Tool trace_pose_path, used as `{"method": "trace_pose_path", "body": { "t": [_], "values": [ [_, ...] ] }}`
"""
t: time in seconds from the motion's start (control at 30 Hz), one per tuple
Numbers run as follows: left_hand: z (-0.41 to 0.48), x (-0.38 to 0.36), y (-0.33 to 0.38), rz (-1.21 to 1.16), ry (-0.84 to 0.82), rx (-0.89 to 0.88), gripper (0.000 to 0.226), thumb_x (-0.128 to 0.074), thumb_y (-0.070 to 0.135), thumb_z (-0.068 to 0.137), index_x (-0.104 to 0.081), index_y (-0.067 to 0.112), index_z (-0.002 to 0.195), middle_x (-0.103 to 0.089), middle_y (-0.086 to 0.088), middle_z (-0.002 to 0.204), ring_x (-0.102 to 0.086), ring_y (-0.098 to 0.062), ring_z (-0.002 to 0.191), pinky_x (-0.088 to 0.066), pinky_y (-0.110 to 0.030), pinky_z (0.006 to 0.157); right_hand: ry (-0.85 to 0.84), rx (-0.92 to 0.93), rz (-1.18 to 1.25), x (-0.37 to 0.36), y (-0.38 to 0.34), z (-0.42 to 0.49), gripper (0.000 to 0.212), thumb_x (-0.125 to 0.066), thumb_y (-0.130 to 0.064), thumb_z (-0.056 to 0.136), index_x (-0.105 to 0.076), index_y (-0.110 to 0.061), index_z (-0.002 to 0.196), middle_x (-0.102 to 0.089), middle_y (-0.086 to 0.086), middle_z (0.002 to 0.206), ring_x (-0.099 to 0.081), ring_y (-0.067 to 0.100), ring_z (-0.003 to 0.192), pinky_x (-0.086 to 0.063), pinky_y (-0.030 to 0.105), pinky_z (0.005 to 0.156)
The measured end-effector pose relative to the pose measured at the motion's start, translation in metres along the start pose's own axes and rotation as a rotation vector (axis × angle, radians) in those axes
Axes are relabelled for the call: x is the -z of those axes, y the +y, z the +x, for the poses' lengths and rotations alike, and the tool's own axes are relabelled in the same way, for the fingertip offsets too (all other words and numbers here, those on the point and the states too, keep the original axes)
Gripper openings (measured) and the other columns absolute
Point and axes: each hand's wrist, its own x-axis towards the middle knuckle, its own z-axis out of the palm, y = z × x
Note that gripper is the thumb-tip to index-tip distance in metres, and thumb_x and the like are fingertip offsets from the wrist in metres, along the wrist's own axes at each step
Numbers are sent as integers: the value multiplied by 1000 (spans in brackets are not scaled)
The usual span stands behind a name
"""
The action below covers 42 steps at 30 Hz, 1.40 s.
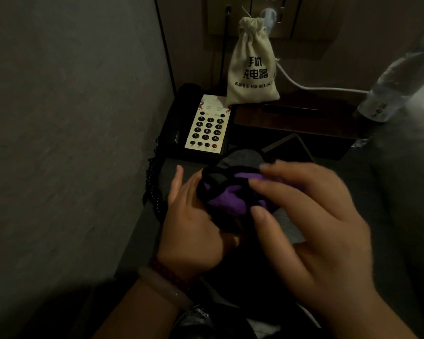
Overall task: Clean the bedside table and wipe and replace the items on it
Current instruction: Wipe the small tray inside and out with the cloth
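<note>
Together, both hands (194,216) (311,223) around the purple cloth (230,199)

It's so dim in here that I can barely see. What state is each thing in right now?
cloth: bunched up, held between left hand and right hand
phone: keypad facing up
drawstring bag: drawn shut, upright
water bottle: tilted
white cable: plugged into wall socket
</note>
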Motion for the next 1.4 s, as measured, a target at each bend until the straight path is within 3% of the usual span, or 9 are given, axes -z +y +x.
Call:
{"method": "trace_pose_path", "body": {
  "t": [0.27,0.5,0.63,0.73,0.87,0.93,1.03,1.23,1.4],
  "values": [
    [0,9,-3,120,-86,-52,59,-45,42,76,-43,14,128,-53,8,127,-45,-2,125,-6,-46,119,-415,-181,-131,-24,-8,-3,68,-25,-68,89,-61,-16,113,-63,0,114,-53,17,114,-35,40,105],
    [2,13,-3,179,-113,-38,61,-51,31,70,-51,7,126,-60,2,120,-53,-10,118,0,-47,118,-524,-154,-5,-19,2,8,41,-40,-59,85,-65,-27,91,-64,-15,90,-55,0,91,-30,21,103],
    [1,14,2,152,-118,10,65,-51,35,66,-52,8,126,-61,5,116,-52,-7,118,6,-41,118,-495,-141,-45,-10,7,10,38,-47,-57,77,-58,-23,64,-56,-10,63,-51,3,66,-34,14,76],
    [2,12,10,131,-107,24,61,-52,37,69,-52,10,124,-61,7,113,-54,-6,114,6,-38,118,-314,-154,-134,-10,3,10,42,-54,-56,74,-48,-20,53,-48,-10,53,-44,9,55,-29,23,64],
    [9,18,13,150,-114,15,68,-55,46,64,-52,13,123,-59,12,113,-53,-3,113,8,-36,118,-310,-121,-71,-14,-1,7,44,-56,-63,77,-58,-19,71,-57,-7,71,-53,13,74,-39,30,80],
    [14,24,12,187,-124,-11,75,-56,47,56,-50,15,123,-54,14,115,-49,-2,115,8,-39,118,-436,-101,-58,-15,-4,4,59,-47,-73,77,-61,-21,102,-59,-11,103,-51,7,105,-29,30,106],
    [13,28,10,251,-157,-81,75,-58,49,57,-48,16,123,-51,13,118,-44,1,116,4,-48,118,-537,-94,35,-15,-1,4,59,-45,-71,81,-56,-25,116,-54,-15,119,-43,2,120,-20,30,112],
    [0,30,10,209,-135,-38,73,-57,57,68,-53,9,123,-55,5,116,-51,-9,114,-2,-52,117,-578,-26,189,-13,11,12,36,-61,-51,79,-67,-17,70,-64,-7,71,-60,7,75,-45,32,77],
    [5,36,17,173,-122,-25,78,-55,64,71,-52,8,124,-59,1,115,-55,-12,114,2,-46,118,-433,5,153,-7,5,13,40,-67,-52,72,-66,-12,68,-62,-5,68,-60,8,73,-45,35,73]
  ]
}}
